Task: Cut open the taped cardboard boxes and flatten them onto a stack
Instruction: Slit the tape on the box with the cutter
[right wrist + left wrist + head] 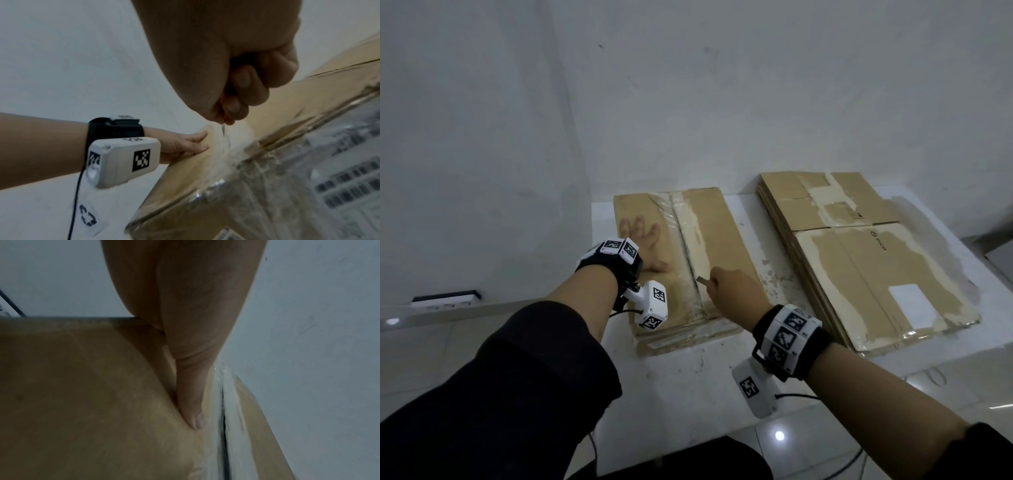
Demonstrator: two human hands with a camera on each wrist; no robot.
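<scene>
A taped cardboard box point(722, 233) stands on the white table point(688, 383), with a tape seam point(690, 240) running down its top. My left hand point(642, 240) lies flat with spread fingers on the box's left flap point(82, 394), thumb point(193, 410) beside the seam point(224, 418). My right hand point(732, 287) grips a small blade point(702, 280) whose tip point(223, 130) meets the tape at the near part of the seam. A stack of flattened boxes point(866, 260) lies to the right.
A wall rises close behind the table. A white power strip point(445, 299) sits on a ledge at left. Barcode labels point(339, 186) cover the box's near face under clear tape. Cables hang from both wrist cameras; tiled floor lies below.
</scene>
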